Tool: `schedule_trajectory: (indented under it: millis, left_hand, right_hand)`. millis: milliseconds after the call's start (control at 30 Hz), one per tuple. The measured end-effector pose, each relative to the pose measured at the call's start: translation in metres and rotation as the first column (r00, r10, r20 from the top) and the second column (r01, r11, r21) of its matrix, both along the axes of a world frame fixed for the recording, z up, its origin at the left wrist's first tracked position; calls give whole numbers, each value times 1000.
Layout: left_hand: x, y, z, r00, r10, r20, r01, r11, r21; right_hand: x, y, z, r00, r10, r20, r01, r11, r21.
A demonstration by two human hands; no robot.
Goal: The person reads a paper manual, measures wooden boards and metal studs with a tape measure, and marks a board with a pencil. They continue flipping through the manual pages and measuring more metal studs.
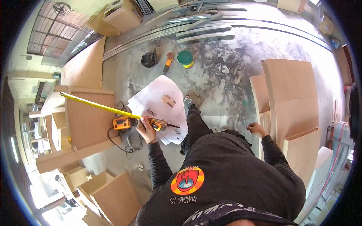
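Tape measure (158, 124) gripped in left hand (147, 132), over printed sheets (154, 92); yellow blade (100, 108) runs out straight to person's left, toward wooden unit (90, 126). Right hand (258, 129) hangs relaxed, seemingly empty, well apart, beside wooden panels (294, 84).

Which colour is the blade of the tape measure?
The blade is yellow, seen in the head view.

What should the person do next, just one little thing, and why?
I'd maybe bring the right hand across to steady the long yellow blade. The left hand alone grips the tape measure, the blade sticks out far to the left, and nothing shows in the right hand.
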State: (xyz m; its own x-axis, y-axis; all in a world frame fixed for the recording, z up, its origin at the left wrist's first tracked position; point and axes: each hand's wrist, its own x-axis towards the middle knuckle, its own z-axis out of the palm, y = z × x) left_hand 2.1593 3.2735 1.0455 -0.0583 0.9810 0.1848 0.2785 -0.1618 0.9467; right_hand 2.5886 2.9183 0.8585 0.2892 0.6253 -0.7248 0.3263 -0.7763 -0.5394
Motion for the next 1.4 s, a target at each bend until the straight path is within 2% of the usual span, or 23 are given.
schedule_trajectory:
  millis: [67, 100, 167, 200, 267, 300, 333, 400, 433, 467, 533, 600, 667, 733, 800, 867, 933, 1000, 1133, 1200, 1233, 1333, 1400]
  left_hand:
    - [14, 73, -5, 985, -26, -171, 38, 997, 66]
    - [25, 108, 1, 977, -41, -211, 55, 996, 63]
    - [50, 173, 22, 980, -80, -180, 90, 995, 52]
    - [53, 204, 19, 983, -107, -149, 111, 994, 18]
    - [60, 275, 9, 981, -168, -97, 160, 984, -83]
    - [81, 297, 31, 976, -187, -108, 179, 981, -77]
    - [91, 327, 26, 979, -196, -59, 192, 979, -68]
    - [118, 374, 34, 974, -224, -17, 222, 973, -66]
    - [133, 397, 39, 970, -244, -24, 241, 968, -71]
    - [148, 414, 40, 974, -224, -12, 223, 971, -85]
    - [176, 447, 35, 977, -212, 2, 211, 972, -102]
    - [204, 475, 30, 982, -187, -5, 186, 978, -99]
    - [239, 491, 41, 973, -231, -26, 227, 969, -94]
    - [268, 506, 52, 980, -196, -20, 194, 979, -67]
    - [281, 524, 52, 977, -208, -42, 206, 977, -49]
    - [298, 536, 65, 973, -218, -72, 212, 974, -84]
    - [319, 548, 70, 976, -215, -44, 210, 974, -89]
    - [336, 562, 71, 979, -205, 15, 205, 974, -99]
    - [359, 587, 65, 967, -252, -22, 250, 965, -76]
    - [374, 591, 68, 962, -272, -16, 269, 959, -89]
    - [380, 594, 67, 953, -295, -70, 289, 953, -87]
    - [398, 604, 64, 941, -328, -78, 320, 942, -102]
    - [406, 614, 70, 940, -331, -83, 326, 943, -69]
  right_hand:
    - [-16, 36, -24, 932, -214, -293, 154, 965, -214]
    - [-33, 56, -26, 930, -225, -290, 163, 961, -223]
    - [-64, 100, -25, 668, -613, -422, 599, 780, -184]
    - [-65, 119, -40, 663, -623, -416, 606, 772, -190]
    - [-68, 143, -74, 523, -820, -234, 773, 572, -275]
    - [-69, 215, 39, 331, -800, -500, 817, 508, -272]
    - [-58, 236, 33, 311, -808, -501, 825, 491, -280]
    - [-33, 260, 4, 464, -731, -500, 764, 616, -193]
    - [-26, 250, -57, 595, -656, -463, 711, 699, -76]
    - [-13, 267, -60, 591, -661, -462, 716, 694, -77]
    - [7, 313, -52, 729, -554, -401, 606, 795, 4]
    - [36, 373, -1, 590, -584, -557, 604, 777, -176]
    - [63, 395, -45, 468, -617, -633, 677, 711, -192]
    - [104, 419, -52, 491, -529, -693, 572, 795, -201]
    - [140, 451, -31, 526, -480, -702, 498, 843, -203]
    - [161, 475, -7, 820, -195, -538, 240, 971, 14]
    - [178, 494, 14, 843, -175, -509, 209, 978, 10]
    - [190, 509, 18, 898, -53, -436, 42, 998, -36]
    - [184, 515, 5, 832, -238, -501, 183, 971, -156]
    - [167, 502, -19, 631, -506, -588, 485, 849, -211]
    - [164, 501, -14, 556, -493, -669, 548, 823, -150]
    - [166, 496, 11, 540, -599, -591, 551, 783, -289]
    - [157, 495, -13, 542, -525, -656, 520, 823, -229]
